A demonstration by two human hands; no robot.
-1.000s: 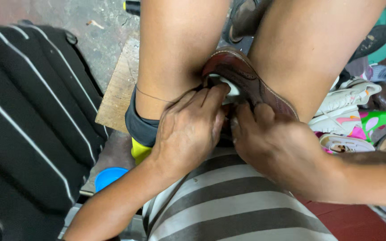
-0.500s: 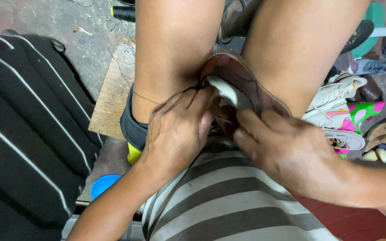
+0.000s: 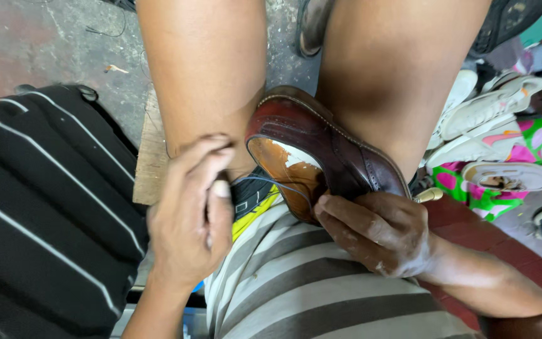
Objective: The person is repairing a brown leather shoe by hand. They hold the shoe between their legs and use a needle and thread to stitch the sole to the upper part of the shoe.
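A dark brown leather shoe (image 3: 327,147) is wedged between my bare knees, its tan inside with a white patch facing me. My right hand (image 3: 377,232) grips the shoe's near edge, fingers curled over the rim. My left hand (image 3: 189,213) is beside my left knee, fingers pinched on a thin dark thread (image 3: 277,183) that runs in a curve to the shoe's opening. The hand is a short way left of the shoe and not touching it.
A black bag with white stripes (image 3: 39,207) fills the left side. A wooden board (image 3: 152,157) lies under my left leg on the concrete floor. Several white sneakers (image 3: 490,119) and a green-and-pink cloth (image 3: 522,150) sit at the right. My striped shirt (image 3: 302,289) is at the bottom.
My left hand has come off the shoe and pulled left, drawing the thread out. The shoe's inside is now uncovered. My right hand stays on the shoe.
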